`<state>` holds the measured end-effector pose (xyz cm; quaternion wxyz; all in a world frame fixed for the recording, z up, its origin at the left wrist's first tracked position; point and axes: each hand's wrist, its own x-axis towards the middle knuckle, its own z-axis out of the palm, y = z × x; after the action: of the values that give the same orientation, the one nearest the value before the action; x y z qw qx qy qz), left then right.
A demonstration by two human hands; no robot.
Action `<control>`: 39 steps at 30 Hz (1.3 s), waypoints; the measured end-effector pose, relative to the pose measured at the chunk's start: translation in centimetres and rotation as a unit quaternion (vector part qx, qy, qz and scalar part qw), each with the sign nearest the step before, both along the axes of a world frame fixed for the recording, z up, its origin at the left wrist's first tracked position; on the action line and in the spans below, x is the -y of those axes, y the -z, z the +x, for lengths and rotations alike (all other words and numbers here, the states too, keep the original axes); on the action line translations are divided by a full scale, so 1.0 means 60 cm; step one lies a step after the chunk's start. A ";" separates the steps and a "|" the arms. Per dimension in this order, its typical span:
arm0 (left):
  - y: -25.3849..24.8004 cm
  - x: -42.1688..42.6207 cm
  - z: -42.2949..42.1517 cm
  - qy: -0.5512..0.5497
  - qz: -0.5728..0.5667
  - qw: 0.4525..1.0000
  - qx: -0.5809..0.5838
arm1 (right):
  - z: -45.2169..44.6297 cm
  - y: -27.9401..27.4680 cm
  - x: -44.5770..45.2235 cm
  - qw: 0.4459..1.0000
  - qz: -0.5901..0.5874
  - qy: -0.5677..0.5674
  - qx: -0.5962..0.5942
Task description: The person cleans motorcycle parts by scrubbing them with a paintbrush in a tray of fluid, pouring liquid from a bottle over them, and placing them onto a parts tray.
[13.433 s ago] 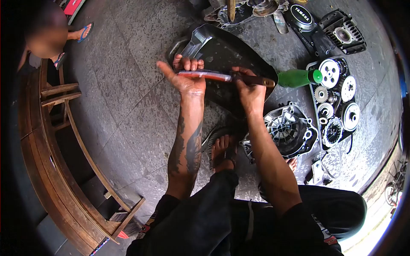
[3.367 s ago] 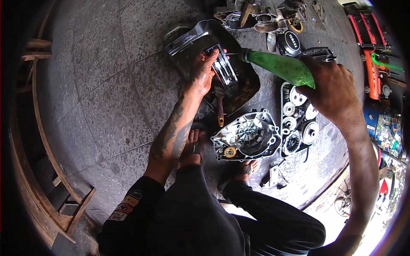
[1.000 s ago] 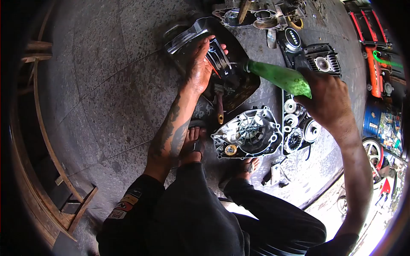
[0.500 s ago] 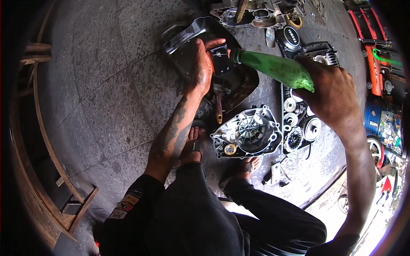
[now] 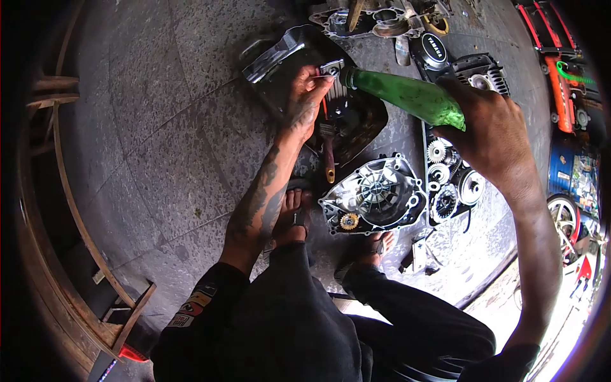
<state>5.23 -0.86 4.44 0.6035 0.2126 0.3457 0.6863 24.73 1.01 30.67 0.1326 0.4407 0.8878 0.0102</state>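
My right hand [image 5: 493, 130] grips a green glass bottle [image 5: 407, 99] by its base end. The bottle's neck points left over a black pan [image 5: 366, 127], and its mouth is close beside a small squarish metal part [image 5: 332, 69]. My left hand [image 5: 305, 95] is closed on that part, thumb and fingers at its near edge. A thin red streak shows just below the fingers; I cannot tell what it is. A brush [image 5: 328, 153] with a wooden handle leans on the pan's near rim. In front of my feet lies a metal engine cover [image 5: 375, 191] with a small gold-coloured gear.
Right of the cover sits an engine block with exposed gears [image 5: 442, 172]. Beyond it are a black YAMAHA cover [image 5: 433, 51] and a finned cylinder [image 5: 480, 73]. Another engine casing [image 5: 366, 22] lies at the far side. A wooden frame [image 5: 70, 191] stands at left, a blue drum [image 5: 569, 169] at right.
My left hand has turned the metal part, so a different face shows, and its outstretched fingers have curled in. The bottle has stayed nearly in place. The view has shifted slightly.
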 end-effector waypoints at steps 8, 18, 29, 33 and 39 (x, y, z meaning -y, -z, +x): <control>0.000 -0.003 -0.001 -0.059 0.062 0.973 -0.215 | 0.021 -0.009 -0.012 0.999 0.025 -0.031 -0.022; 0.000 -0.003 -0.029 -0.050 0.124 0.986 0.095 | 0.006 -0.023 0.009 1.000 -0.002 -0.016 -0.027; -0.018 -0.012 -0.025 0.061 0.047 0.978 0.194 | 0.001 -0.019 0.000 0.998 0.042 -0.039 -0.032; -0.025 -0.016 -0.018 0.008 -0.002 0.993 0.121 | 0.019 -0.010 0.008 0.999 0.024 -0.029 -0.024; -0.023 -0.022 -0.023 0.011 0.033 0.985 0.169 | 0.033 0.007 0.024 0.999 -0.023 0.004 0.021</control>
<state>3.85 0.44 5.81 0.6536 0.1173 0.2141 0.7164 26.73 -0.41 30.24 0.1616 0.4407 0.8830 -0.0015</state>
